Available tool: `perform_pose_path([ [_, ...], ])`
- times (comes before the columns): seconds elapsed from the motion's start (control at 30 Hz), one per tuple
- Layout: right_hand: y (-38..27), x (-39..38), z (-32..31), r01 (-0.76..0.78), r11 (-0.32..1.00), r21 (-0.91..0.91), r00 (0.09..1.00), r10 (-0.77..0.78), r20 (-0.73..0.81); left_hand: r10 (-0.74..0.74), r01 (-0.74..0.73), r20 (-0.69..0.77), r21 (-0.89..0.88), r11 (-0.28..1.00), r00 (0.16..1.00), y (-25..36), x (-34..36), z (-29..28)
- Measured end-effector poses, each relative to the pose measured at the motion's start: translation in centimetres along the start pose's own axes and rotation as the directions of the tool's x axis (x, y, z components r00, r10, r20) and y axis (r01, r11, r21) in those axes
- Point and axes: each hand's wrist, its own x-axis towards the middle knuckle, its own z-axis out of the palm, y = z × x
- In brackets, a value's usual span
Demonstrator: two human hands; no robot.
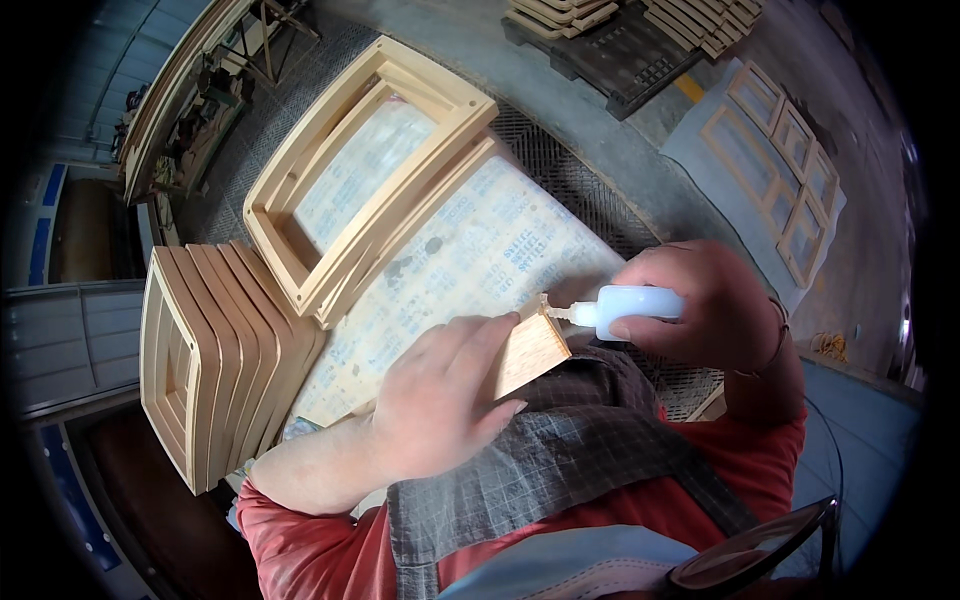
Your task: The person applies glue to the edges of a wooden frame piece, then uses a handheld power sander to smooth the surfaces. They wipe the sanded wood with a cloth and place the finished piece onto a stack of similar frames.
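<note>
My left hand [440, 395] is closed on a short, flat wooden piece [530, 355] held over the dark apron. My right hand [690, 290] grips a white squeeze bottle [630, 310], tipped sideways with its crusted nozzle at the piece's upper right corner. A thin amber line runs along that edge of the wood. Beyond both hands lies a table with a printed covering [540, 225]. On it, curved wooden frames [460, 105] are stacked at the upper left, and more frames [210, 350] stand on edge in a row left of my left hand.
At the back, a dark pallet [555, 60] bears stacked wooden pieces. Small frames [790, 140] lie on a pale sheet at the right, above a coiled yellow cord [830, 345]. A rack with long curved boards [160, 100] stands at the upper left. A dark metal grate [225, 170] borders the table.
</note>
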Motion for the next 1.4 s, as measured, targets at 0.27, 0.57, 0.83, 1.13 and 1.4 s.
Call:
perform_pose_path([
  [0.27, -0.1, -0.3, -0.4, -0.053, 0.998, -0.028, 0.995, 0.055, 0.088, -0.008, 0.008, 0.001, -0.004, 1.0, 1.0, -0.1, -0.1, 0.1],
  [0.57, 0.3, 0.0, -0.2, -0.087, 0.99, 0.111, 0.996, 0.087, 0.008, -0.003, 0.003, 0.008, 0.008, 1.0, 1.0, 0.0, 0.0, 0.0],
  [0.83, 0.4, 0.1, -0.2, -0.098, 0.984, 0.149, 0.995, 0.091, 0.049, -0.024, 0.024, 0.039, -0.005, 1.0, 0.999, -0.1, 0.1, -0.1],
  [1.13, 0.7, 0.0, -0.3, -0.069, 0.993, 0.098, 0.997, 0.067, 0.029, -0.025, 0.025, 0.056, 0.0, 1.0, 0.998, 0.1, 0.4, -0.3],
  [1.4, 1.0, -0.3, -0.3, -0.033, 0.995, 0.09, 0.999, 0.033, -0.003, -0.027, 0.027, 0.074, -0.003, 1.0, 0.997, 0.0, 0.5, -0.3],
])
